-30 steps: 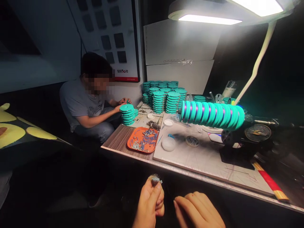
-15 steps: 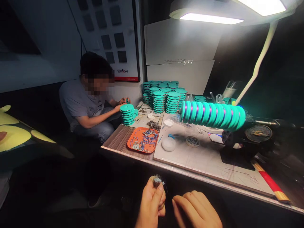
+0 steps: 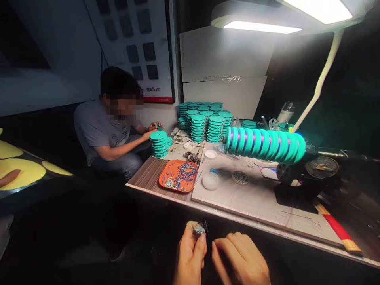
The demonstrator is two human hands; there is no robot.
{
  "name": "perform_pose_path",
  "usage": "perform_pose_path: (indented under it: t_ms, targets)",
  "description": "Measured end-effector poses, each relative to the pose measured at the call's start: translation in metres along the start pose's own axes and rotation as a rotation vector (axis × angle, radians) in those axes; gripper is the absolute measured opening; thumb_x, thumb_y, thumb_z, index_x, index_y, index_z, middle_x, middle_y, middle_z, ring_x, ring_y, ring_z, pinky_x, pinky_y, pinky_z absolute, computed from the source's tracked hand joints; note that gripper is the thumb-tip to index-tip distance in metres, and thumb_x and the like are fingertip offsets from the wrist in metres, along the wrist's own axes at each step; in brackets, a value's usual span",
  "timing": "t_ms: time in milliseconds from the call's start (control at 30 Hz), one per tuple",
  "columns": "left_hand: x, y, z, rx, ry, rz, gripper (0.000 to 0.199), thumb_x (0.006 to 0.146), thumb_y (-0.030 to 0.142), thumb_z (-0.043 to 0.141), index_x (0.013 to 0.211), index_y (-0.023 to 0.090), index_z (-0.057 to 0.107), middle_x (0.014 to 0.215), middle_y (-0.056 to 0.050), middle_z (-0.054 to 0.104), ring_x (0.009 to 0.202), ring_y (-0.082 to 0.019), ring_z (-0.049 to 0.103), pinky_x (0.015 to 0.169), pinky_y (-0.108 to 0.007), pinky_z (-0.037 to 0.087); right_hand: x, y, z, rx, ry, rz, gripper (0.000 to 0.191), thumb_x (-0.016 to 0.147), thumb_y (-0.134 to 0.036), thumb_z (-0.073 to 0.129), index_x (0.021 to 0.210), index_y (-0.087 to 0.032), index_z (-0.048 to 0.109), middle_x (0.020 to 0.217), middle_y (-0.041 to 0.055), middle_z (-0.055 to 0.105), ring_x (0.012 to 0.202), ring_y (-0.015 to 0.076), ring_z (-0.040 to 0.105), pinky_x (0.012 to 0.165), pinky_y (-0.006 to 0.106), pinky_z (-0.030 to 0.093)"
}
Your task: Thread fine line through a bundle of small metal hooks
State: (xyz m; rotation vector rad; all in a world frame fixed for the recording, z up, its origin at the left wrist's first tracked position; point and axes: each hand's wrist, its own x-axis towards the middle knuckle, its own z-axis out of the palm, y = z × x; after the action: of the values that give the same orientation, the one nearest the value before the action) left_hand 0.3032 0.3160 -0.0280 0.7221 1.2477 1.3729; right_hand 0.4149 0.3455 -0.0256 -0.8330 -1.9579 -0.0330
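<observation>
1. Silver-grey and bristling with thin wires, a small bundle is pinched in the left hand's grip, upright, probably to leave its tips reachable.
2. Just beside it, the right hand curls its fingers; I cannot tell whether its grip pinches anything.
3. Beyond, an orange tray on the table corrals small loose pieces, presumably against rolling.
4. Teal discs line up above the board; farther, stacks likely save space.
</observation>
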Motion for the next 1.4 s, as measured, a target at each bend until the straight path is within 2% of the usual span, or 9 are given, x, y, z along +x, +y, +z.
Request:
perform_pose_path:
  t_ms: [233,500,667,800,967,1033,1133,1267,1400]
  targets:
    - [-0.001,0.008,0.004,-0.077,-0.044,-0.067,0.044,0.063,0.056,0.064,0.066,0.019,0.041,0.05,0.011,0.023,0.044,-0.004,0.014,0.04,-0.018,0.009,0.002,0.002,0.002,-0.01,-0.015,-0.009,0.02,0.08,-0.011,0.051,0.061,-0.017,0.051,0.054,-0.0013,0.045,0.053,0.0109,0.036,0.053,0.026,0.025]
    - [0.0,0.008,-0.001,0.025,0.06,0.007,0.037,0.065,0.048,0.066,0.064,0.016,0.048,0.053,0.008,0.033,0.044,-0.004,0.019,0.039,-0.018,0.014,-0.002,0.002,0.005,-0.005,-0.019,0.041,0.022,0.081,-0.012,0.05,0.059,-0.018,0.049,0.053,-0.0008,0.044,0.053,0.0115,0.035,0.053,0.026,0.026]
    - [0.0,0.011,-0.005,0.094,0.073,0.129,0.028,0.064,0.039,0.069,0.062,0.013,0.059,0.058,0.001,0.048,0.058,-0.01,0.042,0.057,-0.02,0.037,0.002,0.002,0.001,0.014,-0.024,-0.045,0.015,0.084,-0.013,0.046,0.095,-0.009,0.056,0.069,0.0042,0.057,0.059,0.0116,0.048,0.056,0.024,0.036]
    - [-0.001,0.01,-0.002,-0.069,0.074,0.014,0.031,0.066,0.046,0.066,0.064,0.015,0.059,0.05,0.005,0.042,0.043,-0.007,0.036,0.042,-0.018,0.033,0.005,0.002,0.004,-0.086,0.043,-0.11,0.02,0.088,-0.016,0.041,0.084,-0.014,0.06,0.052,-0.0003,0.047,0.048,0.0113,0.037,0.05,0.026,0.028]
    - [-0.002,0.033,0.001,-0.479,0.06,-0.024,0.029,0.066,0.037,0.071,0.056,0.015,0.054,0.058,0.001,0.052,0.064,-0.013,0.052,0.076,-0.028,0.047,0.003,0.002,0.005,-0.107,-0.109,-0.237,0.028,0.084,-0.008,0.042,0.058,-0.018,0.046,0.051,-0.0015,0.042,0.047,0.0111,0.034,0.048,0.025,0.023]
    - [0.002,0.049,-0.005,-0.609,0.119,0.004,0.032,0.062,0.03,0.074,0.052,0.016,0.047,0.047,0.006,0.04,0.048,-0.008,0.042,0.065,-0.026,0.049,0.0,0.002,0.002,-0.1,-0.142,-0.225,0.024,0.082,-0.006,0.041,0.062,-0.018,0.046,0.053,-0.0009,0.044,0.048,0.0116,0.036,0.049,0.025,0.024]
    - [0.009,0.064,-0.019,-0.587,0.259,0.133,0.034,0.058,0.027,0.076,0.054,0.015,0.044,0.048,0.009,0.032,0.04,-0.002,0.025,0.038,-0.013,0.032,-0.003,0.001,-0.002,-0.003,-0.148,-0.078,0.021,0.085,-0.007,0.038,0.072,-0.016,0.051,0.059,0.0011,0.048,0.052,0.0122,0.04,0.051,0.025,0.028]
    - [0.007,0.05,-0.025,-0.238,0.074,-0.144,0.031,0.054,0.03,0.078,0.071,0.014,0.058,0.05,0.01,0.035,0.038,0.001,0.019,0.034,-0.012,0.014,-0.002,0.0,-0.002,0.115,-0.061,0.001,0.012,0.086,-0.011,0.043,0.081,-0.015,0.053,0.062,0.0013,0.051,0.054,0.011,0.043,0.053,0.024,0.031]
    - [0.0,0.03,-0.01,-0.126,0.046,-0.139,0.031,0.05,0.031,0.08,0.067,0.013,0.062,0.058,0.006,0.046,0.035,0.004,0.021,0.035,-0.014,0.01,-0.002,0.0,0.004,0.103,-0.031,-0.042,0.015,0.086,-0.01,0.043,0.077,-0.015,0.054,0.057,0.0003,0.049,0.05,0.0099,0.042,0.05,0.024,0.031]
